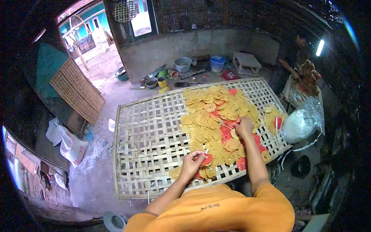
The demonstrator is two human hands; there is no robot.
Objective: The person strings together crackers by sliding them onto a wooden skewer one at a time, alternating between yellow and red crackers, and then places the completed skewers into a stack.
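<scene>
Many yellow and red spiral crackers [204, 123] lie heaped on a woven bamboo rack [145, 139], mostly over its right half. My left hand [191, 164] pinches a red spiral cracker [207, 160] at the rack's near side, and a short pale strip [206, 151] sticks up by the fingertips. More yellow crackers [207, 173] sit just under that hand. Farther up the pile, my right hand [245, 126] has its fingertips together on a red cracker [238, 120]. Below those fingers runs a band of red crackers [226, 134], with a thin pale strip [228, 126] among them.
A clear plastic bag [300, 123] stands at the rack's right edge beside a small cracker pile [272, 117]. Another person [294, 58] works at the far right. Pots [183, 65], a bucket [217, 63] and a wooden stool [247, 62] line the wall. White sacks [72, 149] lie left.
</scene>
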